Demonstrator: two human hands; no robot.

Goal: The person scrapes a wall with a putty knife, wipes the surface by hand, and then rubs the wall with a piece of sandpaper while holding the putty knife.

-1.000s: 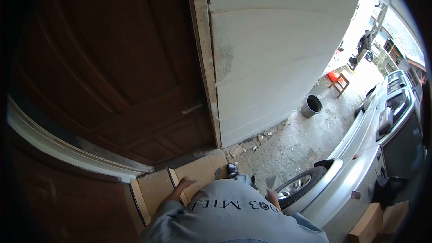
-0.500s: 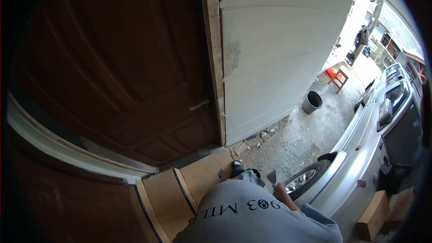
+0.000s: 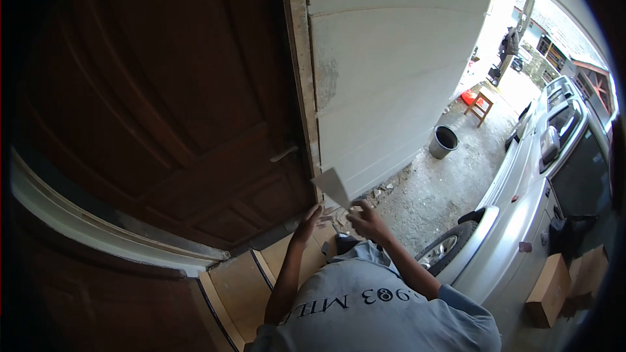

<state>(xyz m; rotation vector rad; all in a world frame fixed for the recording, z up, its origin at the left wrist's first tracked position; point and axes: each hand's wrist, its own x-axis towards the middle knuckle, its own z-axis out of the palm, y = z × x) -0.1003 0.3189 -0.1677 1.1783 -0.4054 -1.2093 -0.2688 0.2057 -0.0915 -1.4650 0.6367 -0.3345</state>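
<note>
In front of my grey printed shirt (image 3: 365, 296), my right hand (image 3: 369, 222) is closed round a putty knife (image 3: 332, 186). The broad, pale blade points up and to the left, overlapping the bottom corner of the white wall (image 3: 385, 78) in this view; the fist hides most of the handle. My left hand (image 3: 309, 223) is raised to the left of it, close to the foot of the door frame (image 3: 312, 107). Its fingers stretch upward, apart from the blade.
A brown panelled door (image 3: 215, 91) with a handle stands left. Tiled steps (image 3: 241, 287) lie below it. Along the right is a silver car (image 3: 515, 228), with cardboard boxes (image 3: 549, 290) beside it. Farther off are a black bucket (image 3: 443, 143) and a wooden stool (image 3: 479, 105).
My right hand has lifted the putty knife up and left from beside the car wheel to the wall corner. My left hand has come into view near the door frame.
</note>
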